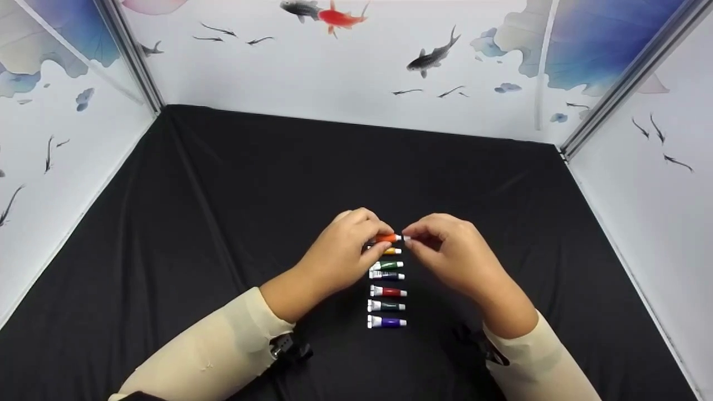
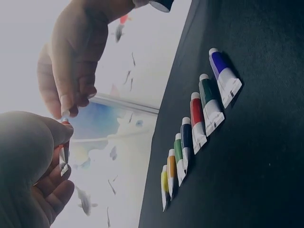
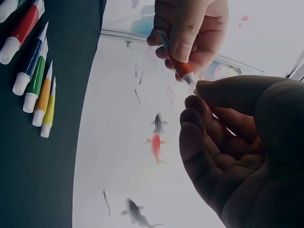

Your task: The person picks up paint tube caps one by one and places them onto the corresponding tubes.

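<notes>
My left hand [image 1: 345, 245] pinches a small orange paint tube [image 3: 179, 68] between thumb and fingers, its white tip pointing right. Facing it, my right hand [image 1: 459, 253] pinches a small white cap [image 1: 407, 238] at the tube's tip. A narrow dark gap shows between tip and cap in the head view. Both hands are above the far end of a row of paint tubes. Nearest them is an amber tube [image 1: 391, 251]; a yellow tube [image 2: 165, 185] beside it shows in the wrist views, but the left hand hides it in the head view.
Closer to me the row continues with green [image 1: 390, 265], dark blue [image 1: 387, 275], red [image 1: 390, 292], dark green [image 1: 387, 306] and purple [image 1: 388, 322] tubes, caps to the right. They lie on a black cloth [image 1: 289, 167]. White panels [image 1: 356, 72] painted with fish enclose the table.
</notes>
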